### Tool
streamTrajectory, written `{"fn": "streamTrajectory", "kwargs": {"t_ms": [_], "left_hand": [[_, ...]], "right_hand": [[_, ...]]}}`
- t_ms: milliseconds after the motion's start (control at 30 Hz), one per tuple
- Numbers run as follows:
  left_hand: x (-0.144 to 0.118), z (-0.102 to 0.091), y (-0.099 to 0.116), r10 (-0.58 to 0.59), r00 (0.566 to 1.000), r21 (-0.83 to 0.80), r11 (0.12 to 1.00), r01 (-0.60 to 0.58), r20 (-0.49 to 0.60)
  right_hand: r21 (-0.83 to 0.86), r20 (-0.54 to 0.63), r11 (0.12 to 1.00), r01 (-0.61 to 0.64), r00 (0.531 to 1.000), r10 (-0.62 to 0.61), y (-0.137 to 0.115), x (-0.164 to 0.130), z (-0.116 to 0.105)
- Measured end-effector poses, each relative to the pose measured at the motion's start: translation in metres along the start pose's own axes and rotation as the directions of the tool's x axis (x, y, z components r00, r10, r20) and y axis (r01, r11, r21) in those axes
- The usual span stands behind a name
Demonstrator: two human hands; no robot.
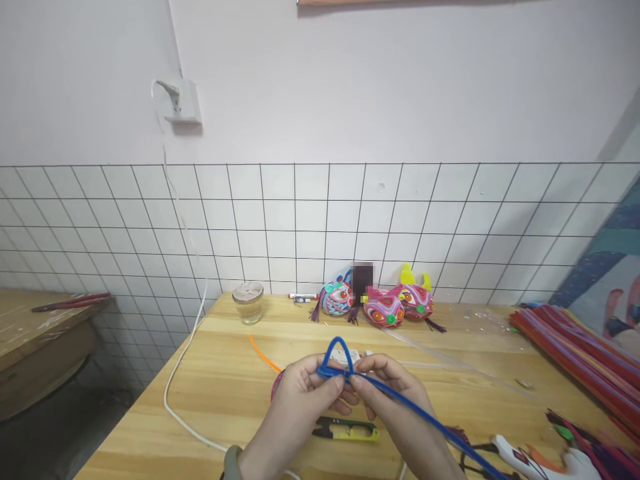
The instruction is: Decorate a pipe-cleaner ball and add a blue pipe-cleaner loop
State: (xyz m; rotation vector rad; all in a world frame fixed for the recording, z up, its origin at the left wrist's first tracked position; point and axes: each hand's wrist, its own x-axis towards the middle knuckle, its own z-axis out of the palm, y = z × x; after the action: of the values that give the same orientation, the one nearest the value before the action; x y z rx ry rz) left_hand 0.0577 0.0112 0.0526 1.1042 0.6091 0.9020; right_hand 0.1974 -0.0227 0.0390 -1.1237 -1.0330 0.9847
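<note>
A blue pipe cleaner (380, 390) is held above the wooden surface (225, 393) by both hands. The left hand (300, 393) is clenched on the stem at the base of a small loop, which stands upright as a rounded triangle above the fingers. The right hand (387, 387) is closed on the same stem just beside the left, thumb and forefinger pinching the crossing point. The long free end runs from the right hand down toward the lower right.

State of the work, as judged from the view: one loop has been formed and its base is being pinched; most of the stem remains straight and unshaped.

Below the hands, thread snips (350, 431) with yellow-green handles lie on the surface, untouched. An orange pipe cleaner (263, 355) lies just beyond the left hand. A glass jar (249, 301) stands near the tiled wall, well apart from the hands. Three finished colourful figures (380, 303) are set along the wall. A bundle of pipe cleaners (575, 350) lies at the right edge. A white cable (177, 373) hangs from the wall socket across the left of the surface.
</note>
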Motion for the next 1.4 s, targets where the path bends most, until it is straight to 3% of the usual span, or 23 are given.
{"fn": "streamTrajectory", "kwargs": {"t_ms": [133, 367, 767, 1200, 1400], "left_hand": [[-0.0005, 0.0012, 0.0026, -0.014, 0.998, 0.008, 1.0, 0.015, -0.056], [-0.0002, 0.0025, 0.0009, -0.033, 0.998, 0.023, 0.999, 0.034, -0.054], [-0.0002, -0.0001, -0.0003, -0.034, 0.999, -0.003, 0.999, 0.034, 0.021], [0.0012, -0.0033, -0.0022, -0.051, 0.998, -0.009, 0.999, 0.051, 0.03], [0.0001, -0.0029, -0.0022, -0.043, 0.999, -0.001, 0.999, 0.043, 0.016]], "right_hand": [[0.002, -0.004, 1.0, 0.0, 1.0, 0.0, -0.0019, 0.0007, -0.0007], [-0.053, -0.038, 0.999, 0.004, 0.999, -0.006, -0.0025, -0.0018, 0.0007], [-0.078, -0.036, 0.997, 0.006, 0.999, -0.008, -0.0053, -0.0011, 0.0005], [-0.038, 0.016, 0.999, 0.022, 1.0, -0.022, -0.0015, -0.0005, -0.0013], [-0.033, -0.049, 0.999, 0.018, 0.999, -0.02, -0.0059, -0.0008, 0.0017]]}}
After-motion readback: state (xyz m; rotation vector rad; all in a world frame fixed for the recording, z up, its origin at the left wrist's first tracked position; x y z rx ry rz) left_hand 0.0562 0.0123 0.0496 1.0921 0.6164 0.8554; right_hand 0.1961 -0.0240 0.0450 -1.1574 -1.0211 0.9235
